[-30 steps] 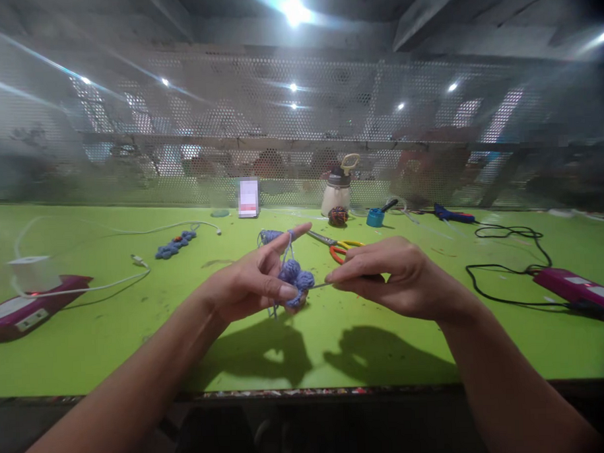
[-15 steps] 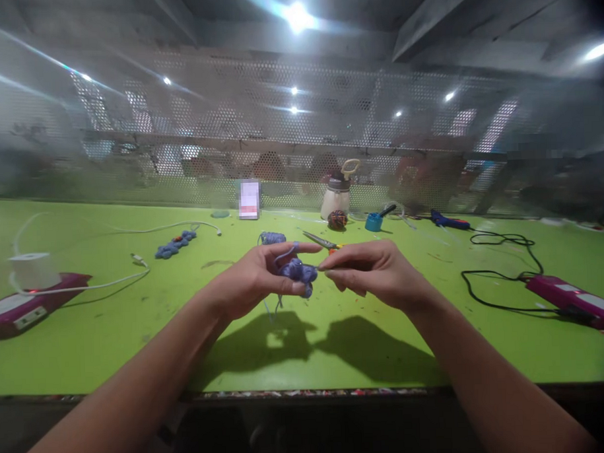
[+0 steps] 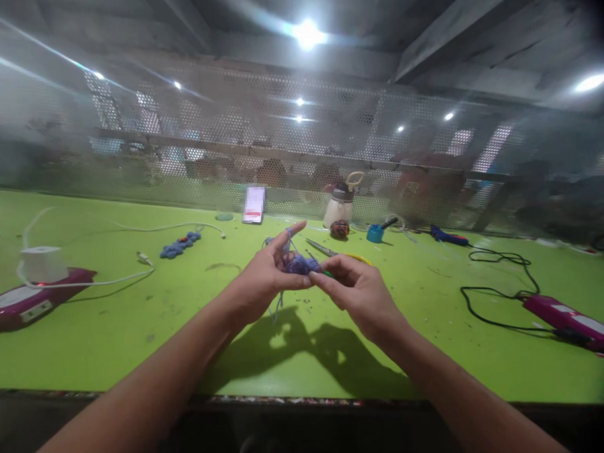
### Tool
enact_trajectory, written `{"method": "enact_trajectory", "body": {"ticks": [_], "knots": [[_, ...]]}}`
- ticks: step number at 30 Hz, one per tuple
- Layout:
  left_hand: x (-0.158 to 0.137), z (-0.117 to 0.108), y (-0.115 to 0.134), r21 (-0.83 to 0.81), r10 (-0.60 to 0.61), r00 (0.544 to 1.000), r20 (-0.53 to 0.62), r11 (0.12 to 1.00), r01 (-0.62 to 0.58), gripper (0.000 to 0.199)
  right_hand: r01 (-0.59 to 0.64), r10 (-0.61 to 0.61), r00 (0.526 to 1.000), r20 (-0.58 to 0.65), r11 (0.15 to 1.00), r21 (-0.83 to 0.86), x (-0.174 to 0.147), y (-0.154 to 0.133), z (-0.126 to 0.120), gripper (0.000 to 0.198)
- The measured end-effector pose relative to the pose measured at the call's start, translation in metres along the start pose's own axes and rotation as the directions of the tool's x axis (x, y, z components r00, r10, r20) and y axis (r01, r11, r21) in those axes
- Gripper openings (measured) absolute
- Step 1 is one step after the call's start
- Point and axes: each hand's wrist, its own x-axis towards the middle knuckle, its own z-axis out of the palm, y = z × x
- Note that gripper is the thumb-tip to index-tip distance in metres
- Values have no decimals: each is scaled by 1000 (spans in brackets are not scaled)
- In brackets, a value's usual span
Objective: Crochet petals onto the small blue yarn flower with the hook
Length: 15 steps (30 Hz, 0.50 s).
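My left hand (image 3: pixel 261 281) is closed on a small purple-blue crocheted piece (image 3: pixel 297 264), pinching it between thumb and fingers. A strand of yarn runs over its raised index finger, and loose ends hang below. My right hand (image 3: pixel 358 287) pinches a crochet hook (image 3: pixel 327 274), whose green grip shows between the fingers. The hook's thin metal tip points up and left over the piece, and the fingertips of both hands meet there. Behind the right hand lie scissors (image 3: pixel 320 247) with yellow handles, partly hidden. The yarn's supply behind my left hand is mostly covered.
A blue crocheted strip (image 3: pixel 180 245) lies at left, near a purple power strip (image 3: pixel 61 294) with a white charger (image 3: pixel 44 263). At the back are a phone (image 3: pixel 254 204), bottle (image 3: pixel 339 205), dark yarn ball (image 3: pixel 340 229) and blue pot (image 3: pixel 375 233). Another power strip (image 3: pixel 573 319) and black cable are right.
My right hand has turned and closed in on the crocheted piece, and the hook's tip and green grip now show. My left index finger has lifted. The view has tilted slightly.
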Motion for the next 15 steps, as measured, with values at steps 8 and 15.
{"method": "enact_trajectory", "body": {"ticks": [8, 15], "knots": [[0, -6, 3, -104, -109, 993, 46, 988, 113, 83, -78, 41, 976, 215, 983, 164, 4, 0, -18, 23], [3, -12, 1, -161, -112, 990, 83, 979, 124, 70, -284, 154, 928, 340, 882, 376, 11, 7, -21, 20]]}}
